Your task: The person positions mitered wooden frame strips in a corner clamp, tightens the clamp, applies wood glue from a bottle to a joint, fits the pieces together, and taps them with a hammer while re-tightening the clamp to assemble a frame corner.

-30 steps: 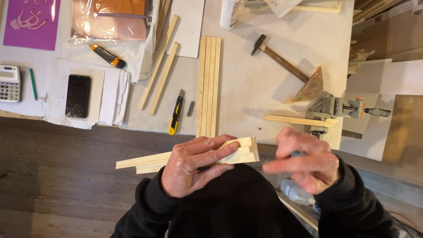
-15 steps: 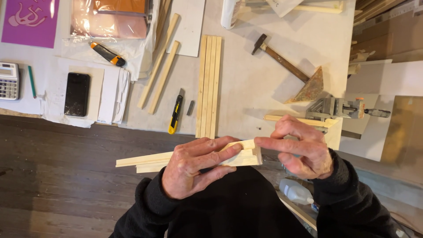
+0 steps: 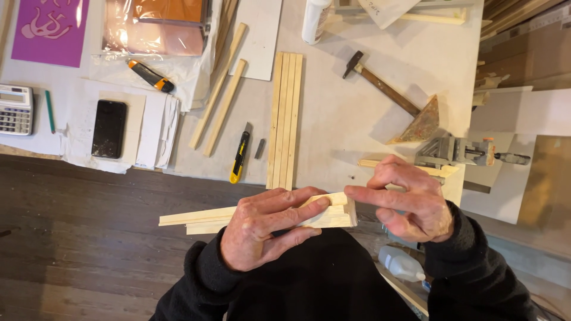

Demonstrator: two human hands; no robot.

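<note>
Left-hand grip (image 3: 264, 229) around wooden strips (image 3: 202, 217)

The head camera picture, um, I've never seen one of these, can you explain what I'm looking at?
The camera is worn on a person's head and looks down at their own two hands over a workbench. The left hand grips a bundle of thin wooden strips. The right hand hovers at the bundle's end, index finger pointing at it. On the bench lie more wooden strips, a hammer, a yellow utility knife, a small vise, a phone and a calculator.
</note>
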